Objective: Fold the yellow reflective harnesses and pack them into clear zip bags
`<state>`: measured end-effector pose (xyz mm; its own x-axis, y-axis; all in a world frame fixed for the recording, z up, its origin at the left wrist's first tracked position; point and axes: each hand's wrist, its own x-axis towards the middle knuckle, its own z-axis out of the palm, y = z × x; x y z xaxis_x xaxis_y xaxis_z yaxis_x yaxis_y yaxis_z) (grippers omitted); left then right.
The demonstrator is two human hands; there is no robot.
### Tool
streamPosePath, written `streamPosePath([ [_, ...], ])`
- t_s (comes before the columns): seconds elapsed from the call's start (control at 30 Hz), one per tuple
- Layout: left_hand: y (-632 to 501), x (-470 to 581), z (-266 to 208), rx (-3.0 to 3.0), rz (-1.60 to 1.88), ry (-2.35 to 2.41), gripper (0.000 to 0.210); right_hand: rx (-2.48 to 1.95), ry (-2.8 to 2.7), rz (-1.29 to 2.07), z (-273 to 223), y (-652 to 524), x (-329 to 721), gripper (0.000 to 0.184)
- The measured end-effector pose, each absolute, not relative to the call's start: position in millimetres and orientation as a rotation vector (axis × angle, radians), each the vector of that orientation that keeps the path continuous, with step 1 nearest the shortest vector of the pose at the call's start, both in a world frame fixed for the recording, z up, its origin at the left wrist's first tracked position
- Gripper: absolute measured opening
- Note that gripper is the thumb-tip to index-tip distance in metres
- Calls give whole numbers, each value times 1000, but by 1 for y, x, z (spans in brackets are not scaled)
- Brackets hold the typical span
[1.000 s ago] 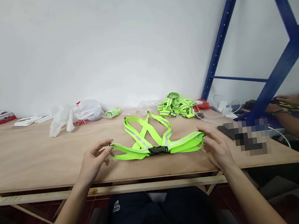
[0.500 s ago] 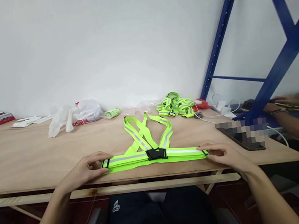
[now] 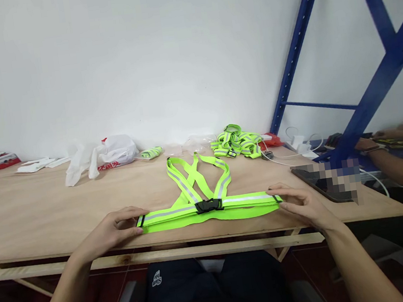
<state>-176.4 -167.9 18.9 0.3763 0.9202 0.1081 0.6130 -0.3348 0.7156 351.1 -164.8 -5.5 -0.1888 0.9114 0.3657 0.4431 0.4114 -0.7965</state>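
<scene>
A lime-yellow reflective harness point(image 3: 174, 214) with silver stripes lies on the wooden table in front of me. Its waist belt stretches sideways, with a black buckle point(image 3: 209, 205) fastened at the middle. Behind the buckle the shoulder straps spread out and cross. My left hand point(image 3: 117, 227) pinches the belt's left end beside a black slider. At the other end, my right hand point(image 3: 297, 201) has thumb and fingers closed on the belt by a second slider. The belt's lower layer sags away from the upper one right of the buckle.
Behind the harness lies a heap of similar reflective straps point(image 3: 237, 141). White plastic bags point(image 3: 117, 149) and a packed harness point(image 3: 151, 152) lie along the wall. To the right are a tablet point(image 3: 317, 183), a white cable, a blue rack post point(image 3: 362, 105) and another person's arm point(image 3: 400, 164).
The belt's right end has shifted slightly right and up with my right hand. A gap has opened between the belt's layers on the right, and the buckle has moved slightly.
</scene>
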Motion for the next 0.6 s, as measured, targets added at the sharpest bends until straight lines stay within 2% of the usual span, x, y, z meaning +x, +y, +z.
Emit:
streamPosePath([
  [0.27, -166, -185, 13, 2155, 572, 1372, 42, -1339, -2084, 748, 5, -175, 328, 40],
  [0.43, -179, -167, 29, 2319, 554, 1512, 57, -1347, -2154, 708, 6, -174, 321, 36],
  [0.6, -193, -93, 37, 2629, 647, 1066, 53, -1352, -2074, 552, 17, -172, 319, 40],
])
